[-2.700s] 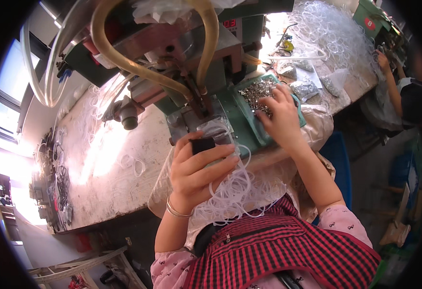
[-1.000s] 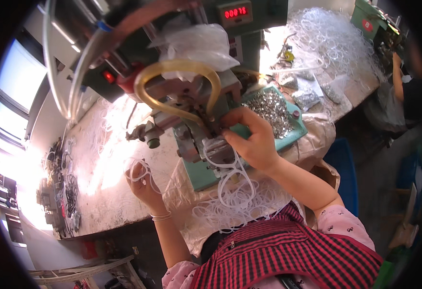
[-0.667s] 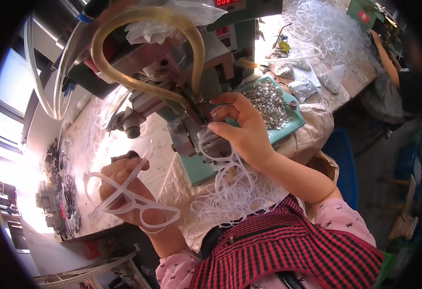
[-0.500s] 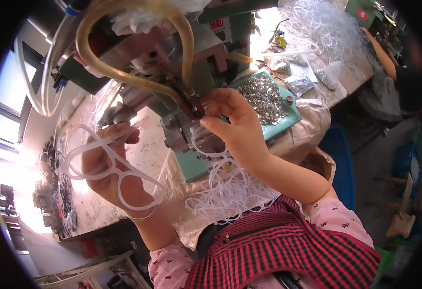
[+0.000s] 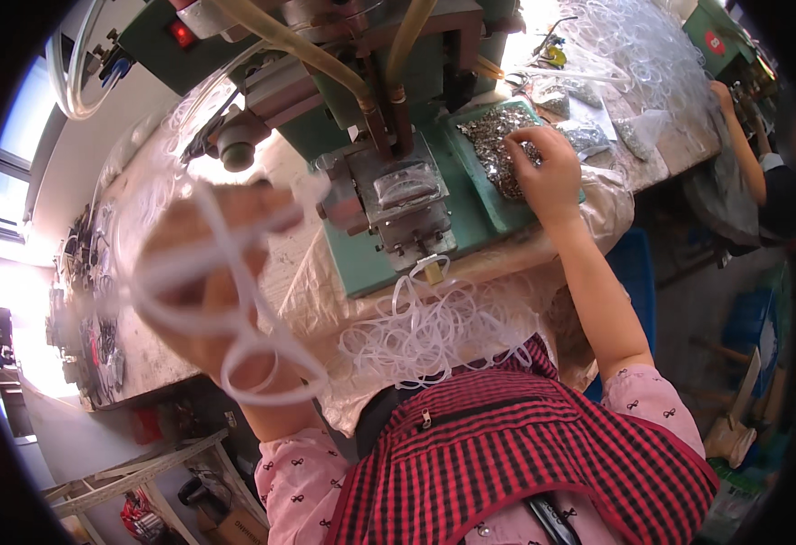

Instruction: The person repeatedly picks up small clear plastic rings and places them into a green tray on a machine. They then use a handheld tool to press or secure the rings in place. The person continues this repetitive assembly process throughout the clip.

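My left hand [image 5: 202, 282], blurred by motion, is raised left of the machine with several loops of translucent white plastic tubing [image 5: 275, 368] hanging over it. Its fingers are curled round the tubing. Over a green tray [image 5: 498, 216] of small shiny metal pieces [image 5: 489, 136], my right hand [image 5: 550, 173] has its fingers bent together at the pieces; whatever is between the fingertips is too small to make out. Between my hands stands the green bench machine [image 5: 366, 263], with a metal block [image 5: 407, 195] below two brown hoses [image 5: 402, 54]. No hand is at the block.
A heap of white tubing loops [image 5: 425, 336] lies at the table's front edge, against my checked apron. Bags of metal pieces [image 5: 634, 136] and a larger tubing pile [image 5: 620, 54] are at the back right. A co-worker's arm [image 5: 743, 145] shows at the far right.
My right hand has left the machine's block and moved right to the tray of metal pieces. My left hand still holds the tubing loops, and the view has shifted slightly.
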### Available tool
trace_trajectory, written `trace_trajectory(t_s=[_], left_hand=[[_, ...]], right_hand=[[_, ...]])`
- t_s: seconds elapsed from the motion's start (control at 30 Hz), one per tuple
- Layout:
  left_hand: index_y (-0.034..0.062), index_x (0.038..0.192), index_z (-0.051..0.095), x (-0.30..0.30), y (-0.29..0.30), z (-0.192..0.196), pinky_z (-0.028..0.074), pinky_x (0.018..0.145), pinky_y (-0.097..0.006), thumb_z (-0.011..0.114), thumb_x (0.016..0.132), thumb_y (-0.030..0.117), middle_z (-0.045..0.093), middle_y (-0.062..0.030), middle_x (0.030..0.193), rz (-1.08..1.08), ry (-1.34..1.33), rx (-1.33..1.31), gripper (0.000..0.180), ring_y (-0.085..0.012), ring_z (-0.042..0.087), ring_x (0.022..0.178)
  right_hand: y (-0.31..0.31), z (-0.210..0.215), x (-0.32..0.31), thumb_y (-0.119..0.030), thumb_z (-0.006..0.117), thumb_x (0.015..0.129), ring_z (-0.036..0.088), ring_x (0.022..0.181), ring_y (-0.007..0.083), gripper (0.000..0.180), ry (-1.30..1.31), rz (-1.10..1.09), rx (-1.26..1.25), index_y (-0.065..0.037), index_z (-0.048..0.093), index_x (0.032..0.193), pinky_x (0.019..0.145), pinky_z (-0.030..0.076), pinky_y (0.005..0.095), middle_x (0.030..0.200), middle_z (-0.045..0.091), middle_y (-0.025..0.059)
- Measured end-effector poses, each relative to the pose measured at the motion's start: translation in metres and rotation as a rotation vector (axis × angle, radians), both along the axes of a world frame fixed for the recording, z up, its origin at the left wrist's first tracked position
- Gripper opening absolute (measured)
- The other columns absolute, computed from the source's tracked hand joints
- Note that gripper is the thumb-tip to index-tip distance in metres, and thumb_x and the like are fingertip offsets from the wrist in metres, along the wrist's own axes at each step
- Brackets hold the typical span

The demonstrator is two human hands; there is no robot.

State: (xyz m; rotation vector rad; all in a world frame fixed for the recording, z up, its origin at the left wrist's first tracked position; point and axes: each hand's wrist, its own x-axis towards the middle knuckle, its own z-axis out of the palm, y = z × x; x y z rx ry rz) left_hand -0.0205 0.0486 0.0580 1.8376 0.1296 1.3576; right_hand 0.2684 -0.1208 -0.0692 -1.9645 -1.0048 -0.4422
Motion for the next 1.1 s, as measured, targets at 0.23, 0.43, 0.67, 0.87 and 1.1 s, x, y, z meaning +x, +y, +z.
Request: trace_trajectory(t_s=[0.23, 0.43, 0.67, 0.87, 1.1], left_hand=[[-0.0055, 0.108, 0.068, 0.008, 0.015, 0.014, 0.063, 0.062, -0.038, 0.073, 0.091, 0.009, 0.073, -0.0282, 0.092, -0.073, -0.126, -0.045, 0.022, -0.0330, 0.074, 0.075], [-0.0005, 0.103, 0.068, -0.023, -0.006, -0.041, 0.054, 0.051, -0.038, 0.085, 0.082, 0.029, 0.070, -0.0183, 0.094, -0.511, -0.360, -0.266, 0.040, -0.0277, 0.068, 0.066], [0.0010, 0.105, 0.067, -0.004, -0.017, -0.013, 0.063, 0.067, -0.038, 0.075, 0.092, 0.019, 0.071, -0.0190, 0.091, -0.125, -0.233, -0.020, 0.023, -0.0284, 0.074, 0.082], [-0.0082, 0.106, 0.070, 0.024, -0.014, 0.003, 0.064, 0.081, -0.042, 0.065, 0.088, -0.004, 0.072, -0.0232, 0.099, 0.094, -0.200, -0.109, 0.019, -0.0331, 0.074, 0.090], [-0.0049, 0.103, 0.071, 0.020, -0.024, 0.016, 0.064, 0.080, -0.043, 0.072, 0.083, -0.004, 0.072, -0.0250, 0.098, 0.243, 0.046, -0.087, 0.020, -0.0328, 0.074, 0.089]], right_hand=[[-0.010, -0.007, -0.010, -0.011, 0.072, 0.092, 0.065, 0.089, 0.0117, 0.015, 0.874, 0.031, 0.562, -0.003, 0.076, 0.104, 0.083, 0.049, 0.0233, 0.094, 0.073, 0.0029], [0.021, 0.053, -0.065, -0.005, 0.075, 0.088, 0.068, 0.092, 0.0133, 0.014, 0.847, 0.570, 0.551, 0.001, 0.075, 0.101, 0.083, 0.053, 0.0269, 0.098, 0.075, 0.0063], [0.051, 0.061, -0.109, 0.003, 0.069, 0.089, 0.069, 0.093, 0.0136, 0.030, 0.800, 0.669, 0.643, 0.000, 0.061, 0.117, 0.083, 0.054, 0.0264, 0.101, 0.070, 0.0075], [0.049, 0.072, -0.115, 0.003, 0.070, 0.089, 0.067, 0.100, 0.0134, 0.051, 1.026, 0.719, 0.567, 0.001, 0.048, 0.135, 0.089, 0.052, 0.0290, 0.109, 0.069, 0.0077], [0.031, 0.100, -0.111, 0.002, 0.066, 0.089, 0.065, 0.116, 0.0184, 0.060, 0.850, 0.608, 0.293, 0.003, 0.040, 0.143, 0.101, 0.048, 0.0324, 0.124, 0.070, 0.0139]])
